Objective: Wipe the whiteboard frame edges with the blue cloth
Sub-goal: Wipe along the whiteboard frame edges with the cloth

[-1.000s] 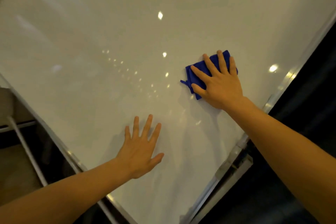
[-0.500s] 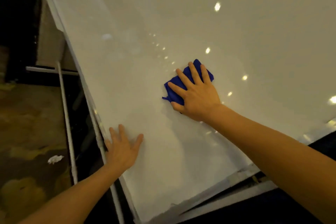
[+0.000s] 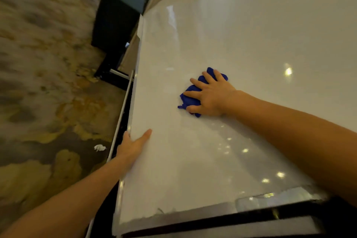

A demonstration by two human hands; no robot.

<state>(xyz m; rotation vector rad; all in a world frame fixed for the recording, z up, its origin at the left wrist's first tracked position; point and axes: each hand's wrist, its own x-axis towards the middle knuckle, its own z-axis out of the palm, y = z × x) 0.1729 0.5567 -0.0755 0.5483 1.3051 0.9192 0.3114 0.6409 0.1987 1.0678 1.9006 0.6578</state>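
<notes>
A glossy white whiteboard (image 3: 241,48) fills most of the view. Its metal frame edge (image 3: 133,106) runs down the left side, and a bottom frame rail (image 3: 193,216) crosses near me. The blue cloth (image 3: 191,92) lies bunched on the board surface, well right of the left edge. My right hand (image 3: 209,96) presses flat on the cloth with fingers spread over it. My left hand (image 3: 131,146) rests on the left frame edge, its thumb on the board face and its fingers hidden behind the edge.
Patterned brown carpet (image 3: 48,83) lies to the left, with a small white crumpled scrap (image 3: 99,147) on it. A dark cabinet with a blue-grey top (image 3: 117,23) stands at the upper left. A thin white bar (image 3: 120,118) runs beside the board's left edge.
The view has swung left and the floor now shows. My right hand slid the cloth left across the board. My left hand moved from flat on the board to the left frame edge.
</notes>
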